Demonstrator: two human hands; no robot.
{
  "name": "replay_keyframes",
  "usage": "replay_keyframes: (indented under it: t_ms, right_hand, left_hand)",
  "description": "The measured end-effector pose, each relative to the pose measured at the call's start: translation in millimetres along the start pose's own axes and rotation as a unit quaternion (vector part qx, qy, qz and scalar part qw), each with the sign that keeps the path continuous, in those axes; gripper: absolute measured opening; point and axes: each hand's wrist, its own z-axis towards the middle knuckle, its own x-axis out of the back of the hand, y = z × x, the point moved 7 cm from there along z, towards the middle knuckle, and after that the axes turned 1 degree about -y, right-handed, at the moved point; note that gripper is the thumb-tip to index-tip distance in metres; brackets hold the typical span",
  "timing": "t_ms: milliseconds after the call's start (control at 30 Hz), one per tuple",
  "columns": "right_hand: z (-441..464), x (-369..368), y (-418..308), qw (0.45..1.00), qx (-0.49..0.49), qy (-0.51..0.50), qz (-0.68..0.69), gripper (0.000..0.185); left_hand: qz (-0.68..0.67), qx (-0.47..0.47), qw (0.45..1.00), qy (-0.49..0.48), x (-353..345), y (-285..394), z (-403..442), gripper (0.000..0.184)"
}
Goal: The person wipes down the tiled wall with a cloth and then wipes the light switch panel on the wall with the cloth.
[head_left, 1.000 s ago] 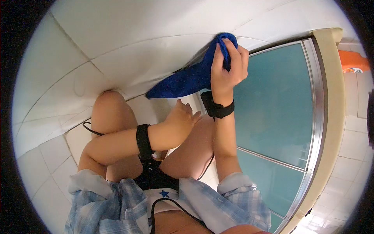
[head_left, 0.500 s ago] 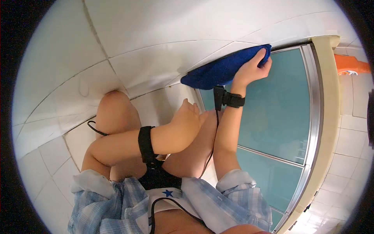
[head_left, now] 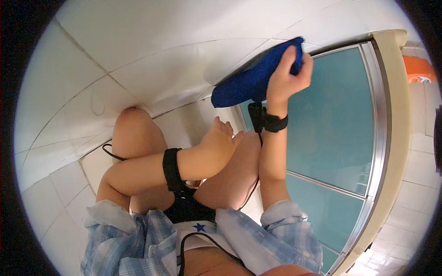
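A blue cloth [head_left: 251, 83] lies against the white tiled wall [head_left: 170, 55], near the top corner of the teal door panel. My right hand [head_left: 289, 76] grips its right end between thumb and fingers, and the rest of the cloth extends down to the left. Resting over my thighs, my left hand [head_left: 216, 147] holds nothing, its fingers apart and pointing up. Black straps with devices are around both wrists.
Teal panels in a metal frame [head_left: 329, 119] stand on the right, edged by a beige frame [head_left: 396, 110]. Beyond it is an orange bottle [head_left: 418, 69]. A black cable [head_left: 251, 193] runs beside my right forearm. My bent knees are at the wall.
My right hand first went right along the wall with the cloth, then slightly up and left. The cloth spread out from its bunched shape. My left hand has barely moved.
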Motion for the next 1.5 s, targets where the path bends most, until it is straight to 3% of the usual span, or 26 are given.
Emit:
replay_keyframes:
  t_ms: [100, 167, 267, 367, 500, 633, 700, 900, 967, 1000, 1067, 1100, 1167, 1233, 1300, 1367, 1433, 1500]
  right_hand:
    - [15, 14, 38, 0.990, -0.130, 0.047, 0.037, 0.025]
    - [16, 15, 40, 0.992, -0.114, 0.045, 0.027, 0.025]
    - [7, 9, 20, 0.995, -0.096, 0.021, 0.004, 0.021]
    - [-5, -4, -15, 0.999, -0.002, -0.044, 0.006, 0.014]
    - [2, -3, -16, 0.998, 0.001, -0.069, 0.013, 0.011]
    - [9, 7, 25, 0.991, -0.111, 0.020, 0.068, 0.016]
    - [5, 4, 18, 0.993, -0.099, 0.029, 0.049, 0.017]
    - [-21, -25, -52, 0.987, 0.032, -0.088, 0.128, 0.014]
    - [-21, -23, -52, 0.987, 0.011, -0.090, 0.133, 0.012]
    - [-18, -25, -35, 0.965, -0.107, -0.118, 0.210, 0.011]
    - [-25, -35, -11, 0.863, -0.317, -0.170, 0.353, 0.021]
    - [-23, -34, -17, 0.837, -0.346, -0.188, 0.381, 0.034]
    - [-21, -36, -20, 0.755, -0.379, -0.224, 0.487, 0.041]
    - [-19, -39, -29, 0.735, -0.382, -0.224, 0.514, 0.041]
    - [-13, -33, -31, 0.817, -0.375, -0.167, 0.406, 0.042]
    - [-14, -36, -38, 0.829, -0.370, -0.139, 0.396, 0.040]
    - [-13, -29, -39, 0.881, -0.327, -0.077, 0.334, 0.032]
    - [-7, -21, -49, 0.979, -0.120, -0.031, 0.160, 0.025]
  left_hand:
    - [0.034, -0.008, 0.999, -0.006, -6, 2, 3, 0.058]
    - [-0.029, -0.002, 0.999, -0.032, -12, -1, 7, 0.058]
    - [0.003, -0.012, 0.999, -0.033, -13, 1, 5, 0.059]
    - [-0.003, -0.013, 0.999, -0.037, -29, 2, 11, 0.059]
    - [-0.038, -0.001, 0.996, -0.080, -22, -4, 13, 0.057]
    - [0.000, 0.009, 0.997, -0.072, -28, -10, 15, 0.053]
    - [0.021, 0.013, 0.997, -0.073, -29, -12, 15, 0.053]
    - [-0.026, -0.002, 0.996, -0.090, -38, -8, 18, 0.052]
    - [-0.042, -0.011, 0.999, -0.032, -37, -8, 15, 0.085]
    - [-0.042, -0.009, 0.999, -0.033, -42, -11, 13, 0.085]
    - [0.018, -0.023, 0.998, 0.056, -37, -12, 11, 0.085]
    - [0.018, -0.019, 0.998, 0.057, -33, -14, 10, 0.085]
    - [-0.074, -0.025, 0.997, 0.016, -28, -15, 8, 0.084]
    - [-0.103, -0.031, 0.992, 0.062, -29, -16, 5, 0.081]
    - [-0.130, -0.037, 0.985, 0.106, -40, -15, 6, 0.077]
    - [-0.081, -0.044, 0.980, 0.176, -62, -10, 13, 0.066]
    - [-0.080, -0.022, 0.981, 0.173, -76, -13, 28, 0.062]
    - [-0.080, 0.008, 0.984, 0.158, -78, -19, 35, 0.057]
